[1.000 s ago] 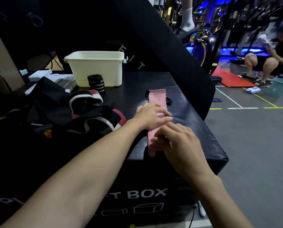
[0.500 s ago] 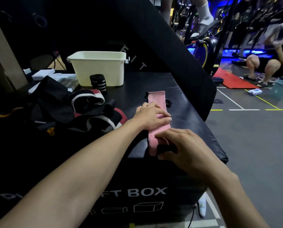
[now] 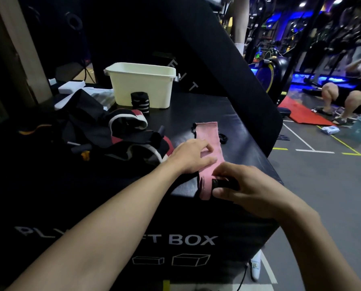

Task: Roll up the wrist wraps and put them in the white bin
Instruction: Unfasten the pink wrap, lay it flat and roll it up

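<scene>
Right hand (image 3: 238,185) now pinches black end | left hand (image 3: 191,157) still presses pink wrap (image 3: 208,133)

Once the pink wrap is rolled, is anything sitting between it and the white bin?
Mostly open. The pink wrap lies on the black box top, and the bin stands beyond it to the left. A rolled black wrap stands against the bin's front wall, low enough to lift over.

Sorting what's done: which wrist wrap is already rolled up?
The black wrap with white stripes, standing upright against the white bin. The pink wrap lies flat.
</scene>
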Demonstrator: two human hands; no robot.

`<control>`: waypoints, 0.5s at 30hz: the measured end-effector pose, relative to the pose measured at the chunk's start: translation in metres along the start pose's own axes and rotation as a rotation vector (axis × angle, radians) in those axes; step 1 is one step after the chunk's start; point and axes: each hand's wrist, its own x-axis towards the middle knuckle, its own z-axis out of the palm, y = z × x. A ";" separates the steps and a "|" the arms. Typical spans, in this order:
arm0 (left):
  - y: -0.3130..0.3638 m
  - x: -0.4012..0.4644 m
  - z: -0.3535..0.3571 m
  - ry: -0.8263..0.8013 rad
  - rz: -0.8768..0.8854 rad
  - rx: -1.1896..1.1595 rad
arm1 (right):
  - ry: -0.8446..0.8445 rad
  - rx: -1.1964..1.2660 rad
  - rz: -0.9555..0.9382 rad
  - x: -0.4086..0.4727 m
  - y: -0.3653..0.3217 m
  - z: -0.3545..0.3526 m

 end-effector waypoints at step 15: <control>-0.005 0.007 0.003 0.231 -0.181 -0.060 | -0.006 0.023 0.068 0.008 0.001 0.002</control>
